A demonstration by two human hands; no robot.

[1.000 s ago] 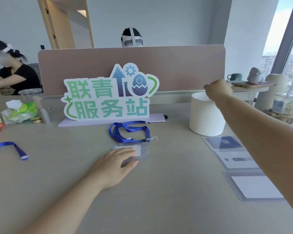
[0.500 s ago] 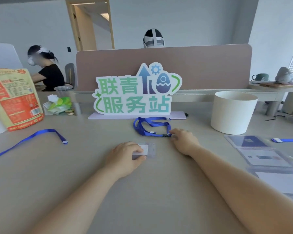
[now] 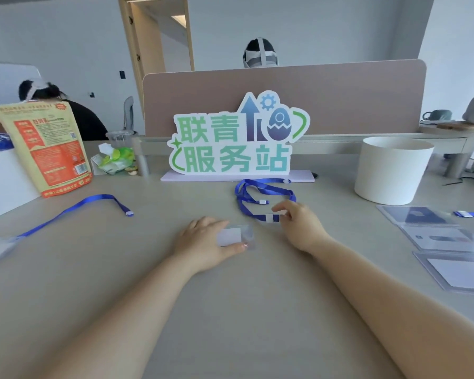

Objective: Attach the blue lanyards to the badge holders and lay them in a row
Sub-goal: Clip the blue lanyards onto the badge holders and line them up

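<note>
Both hands busy mid-table [image 3: 238, 296]: one on the holder, one on the lanyard

Left hand [image 3: 203, 239] lies low over the clear holder's [image 3: 234, 236] left end, fingers close together along its far edge and thumb at the near edge, so it's gripped flat on the table. Just right of it, the right hand [image 3: 298, 225] has its fingers curled, thumb and forefinger pinching the near end of the looped blue lanyard [image 3: 260, 195], which sits in front of the sign [image 3: 238, 143]. A second lanyard [image 3: 74, 206] lies far left, spare holders [image 3: 443, 236] in a row at the right
</note>
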